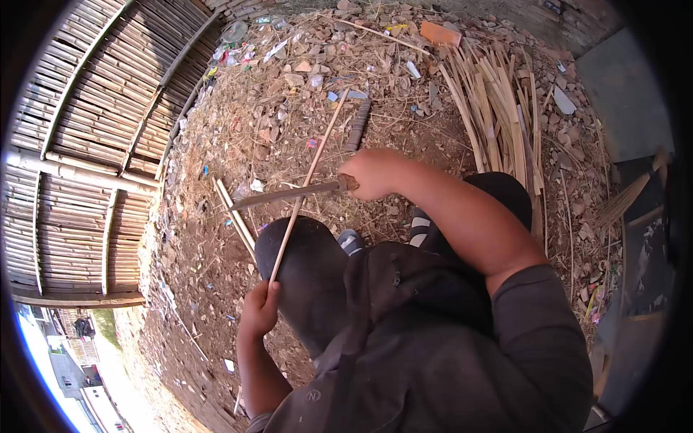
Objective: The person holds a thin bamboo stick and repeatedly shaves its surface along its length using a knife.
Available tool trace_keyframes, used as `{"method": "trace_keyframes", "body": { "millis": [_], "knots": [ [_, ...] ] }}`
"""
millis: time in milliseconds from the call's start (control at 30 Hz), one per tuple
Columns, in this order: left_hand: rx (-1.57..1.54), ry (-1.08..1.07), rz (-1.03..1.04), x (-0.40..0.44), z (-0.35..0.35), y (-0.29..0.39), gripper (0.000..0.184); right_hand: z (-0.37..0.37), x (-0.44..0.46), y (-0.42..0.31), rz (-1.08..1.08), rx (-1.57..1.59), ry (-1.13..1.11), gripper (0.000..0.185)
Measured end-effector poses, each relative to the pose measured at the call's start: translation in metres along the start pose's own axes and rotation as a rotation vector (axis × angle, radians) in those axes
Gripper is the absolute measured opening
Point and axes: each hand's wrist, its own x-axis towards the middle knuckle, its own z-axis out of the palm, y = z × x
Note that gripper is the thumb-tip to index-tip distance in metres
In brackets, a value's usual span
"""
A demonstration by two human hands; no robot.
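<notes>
My right hand (372, 173) is closed around the handle of a long knife (271, 196), its blade pointing left across the front of my knees. A thin bamboo strip (318, 153) is pinched in my left hand (260, 310), beside my left knee. From there the strip slants up and away over that knee, and the blade crosses it just beyond the knee. Whether the edge touches the strip I cannot tell. On the ground past my right hand lies another tool with a dark wrapped handle (357, 126).
Split bamboo strips (498, 115) lie in a pile at the right, near an orange brick (440, 34). Two pale strips (234, 216) rest left of my knee. A bamboo fence (94, 130) stands at the left. Rubble and litter cover the ground (209, 289).
</notes>
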Motion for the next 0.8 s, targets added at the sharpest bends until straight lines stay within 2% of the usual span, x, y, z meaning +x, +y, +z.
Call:
{"method": "trace_keyframes", "body": {
  "millis": [33,133,167,267,300,400,500,600,633,733,800],
  "knots": [
    [0.025,-0.006,-0.001,0.0,-0.003,0.004,0.046,-0.003,-0.002,-0.008,-0.041,-0.077,-0.046,0.043],
    [0.018,0.013,-0.036,-0.007,-0.002,-0.001,0.046,-0.003,0.012,0.024,0.07,0.17,-0.091,0.045],
    [0.001,0.026,-0.036,-0.005,0.0,-0.002,0.046,0.014,0.024,0.049,0.117,0.123,0.124,0.045],
    [0.017,0.059,-0.008,-0.008,0.0,0.01,0.045,0.004,0.024,0.066,0.31,0.24,0.191,0.047],
    [0.038,0.045,-0.018,-0.006,-0.002,0.008,0.044,0.004,0.025,0.063,0.311,0.173,0.193,0.045],
    [0.027,0.047,0.0,-0.004,0.0,0.005,0.045,0.007,0.013,0.034,0.172,0.075,0.153,0.041],
    [0.014,0.036,0.017,-0.001,0.001,0.0,0.045,0.005,0.002,0.001,-0.028,-0.036,-0.01,0.036],
    [-0.039,0.001,-0.054,-0.004,-0.001,0.0,0.044,0.014,0.015,0.02,-0.073,0.019,0.003,0.037],
    [-0.012,0.02,-0.049,-0.008,-0.002,0.0,0.044,0.009,0.02,0.03,0.0,0.12,-0.017,0.038],
    [0.042,0.066,-0.022,-0.008,0.0,0.005,0.044,0.017,0.03,0.061,0.266,0.244,0.231,0.039],
    [0.052,0.062,-0.021,-0.008,-0.001,0.01,0.044,0.013,0.029,0.06,0.276,0.152,0.201,0.036]
  ]
}}
